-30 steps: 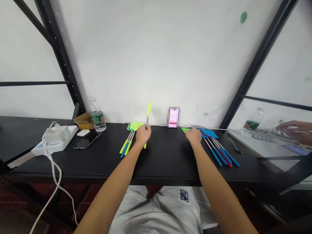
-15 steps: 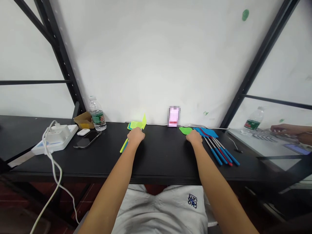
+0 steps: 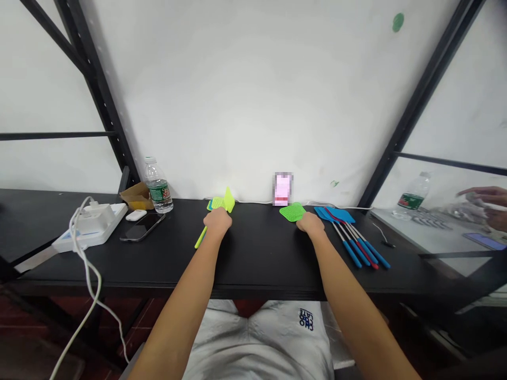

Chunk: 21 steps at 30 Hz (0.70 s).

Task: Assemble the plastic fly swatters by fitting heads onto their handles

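Note:
My left hand [image 3: 217, 221] is closed around a yellow fly swatter [image 3: 228, 200], its head sticking up tilted beyond my fingers. It is over the left group of yellow and blue fly swatters [image 3: 216, 203], mostly hiding them; a yellow handle [image 3: 200, 238] shows below. On the right, my right hand [image 3: 311, 224] grips a green fly swatter [image 3: 293, 212] whose meshed head points left, with the handle hidden. Just right of that hand, several blue fly swatters [image 3: 340, 215] and a red one [image 3: 373, 263] lie fanned out, handles toward me.
A phone-like screen [image 3: 282, 189] leans on the wall. To the left are a water bottle [image 3: 159, 191], a cardboard box [image 3: 137, 197], a white case [image 3: 135, 215], a dark phone [image 3: 143, 227] and a power strip [image 3: 89, 228]. Beyond the right-hand frame, another person's hands [image 3: 489, 203] handle something.
My left hand has moved left and lowered the yellow swatter onto the left group. My right hand has slid slightly left, bringing the green swatter away from the blue ones.

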### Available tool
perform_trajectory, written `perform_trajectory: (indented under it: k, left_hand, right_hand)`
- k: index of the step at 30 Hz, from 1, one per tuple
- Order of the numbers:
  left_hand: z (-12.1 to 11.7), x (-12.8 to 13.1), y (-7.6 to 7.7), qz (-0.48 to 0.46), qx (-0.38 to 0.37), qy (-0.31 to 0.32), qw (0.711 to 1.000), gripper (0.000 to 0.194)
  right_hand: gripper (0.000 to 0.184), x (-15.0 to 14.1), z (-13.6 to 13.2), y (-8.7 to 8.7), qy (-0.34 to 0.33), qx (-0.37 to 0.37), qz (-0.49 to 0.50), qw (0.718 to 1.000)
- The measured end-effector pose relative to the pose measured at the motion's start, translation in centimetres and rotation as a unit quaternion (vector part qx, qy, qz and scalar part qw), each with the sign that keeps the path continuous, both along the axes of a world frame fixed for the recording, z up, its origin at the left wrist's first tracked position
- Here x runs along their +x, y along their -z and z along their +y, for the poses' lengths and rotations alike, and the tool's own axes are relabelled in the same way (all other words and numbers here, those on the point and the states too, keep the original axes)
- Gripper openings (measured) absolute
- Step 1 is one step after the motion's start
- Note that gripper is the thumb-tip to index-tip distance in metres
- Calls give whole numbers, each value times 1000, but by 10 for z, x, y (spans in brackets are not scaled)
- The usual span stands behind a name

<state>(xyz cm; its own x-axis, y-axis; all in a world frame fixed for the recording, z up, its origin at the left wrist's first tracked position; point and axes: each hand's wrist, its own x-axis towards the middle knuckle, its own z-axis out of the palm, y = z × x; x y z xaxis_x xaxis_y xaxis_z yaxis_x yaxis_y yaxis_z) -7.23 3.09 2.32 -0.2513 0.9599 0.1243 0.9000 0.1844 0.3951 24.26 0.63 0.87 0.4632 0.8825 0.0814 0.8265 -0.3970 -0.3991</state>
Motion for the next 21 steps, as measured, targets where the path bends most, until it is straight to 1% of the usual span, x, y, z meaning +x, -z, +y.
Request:
perform_trajectory:
  k: [3,7,14,21]
  left_hand:
    - [2,-1,1,12,-11,-6,1000,35]
    - [3,0,3,20,-18,-7,1000,36]
    - [5,-2,6,22,10,-7,1000,31]
    - [6,-3,8,8,3,-26,1000,39]
  right_hand:
    - [33,-4,-2,0,-8,-21,-22,1000]
    - [32,-9,-2,1,-26,-12,-42,999]
    - [31,-13,0,3,-65,-28,-54,996]
    - [30,-16,-2,1,-76,-22,-64,995]
